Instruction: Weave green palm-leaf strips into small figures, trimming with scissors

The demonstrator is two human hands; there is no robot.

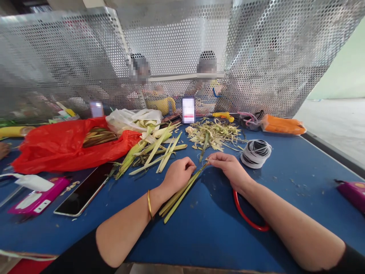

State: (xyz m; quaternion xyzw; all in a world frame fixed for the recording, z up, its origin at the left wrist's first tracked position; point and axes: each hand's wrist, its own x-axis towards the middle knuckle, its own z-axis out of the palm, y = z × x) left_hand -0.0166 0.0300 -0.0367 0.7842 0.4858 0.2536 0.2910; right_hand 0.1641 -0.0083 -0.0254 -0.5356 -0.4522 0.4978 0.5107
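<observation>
A small bundle of long green-yellow leaf strips [182, 196] lies slantwise on the blue table [199, 238], its narrow end pointing away from me. My right hand [226, 166] pinches the bundle's narrow tip between thumb and fingers. Close beside the strips, my left hand [178, 174] is closed with its fingertips pressed together; what they hold is too small to make out. A fine, pale thread seems to show near the tip, between the hands. Just beyond lies a darker green leaf piece [204, 146]. A gold bangle [149, 204] circles my left wrist.
Loose leaf strips [155, 152] and a red plastic bag [62, 146] lie left. Shredded scraps [218, 133] lie ahead. A spool of white thread [256, 153] and red bangle [246, 219] are right. A dark phone [84, 192] lies left; perforated metal panels [176, 42] stand behind.
</observation>
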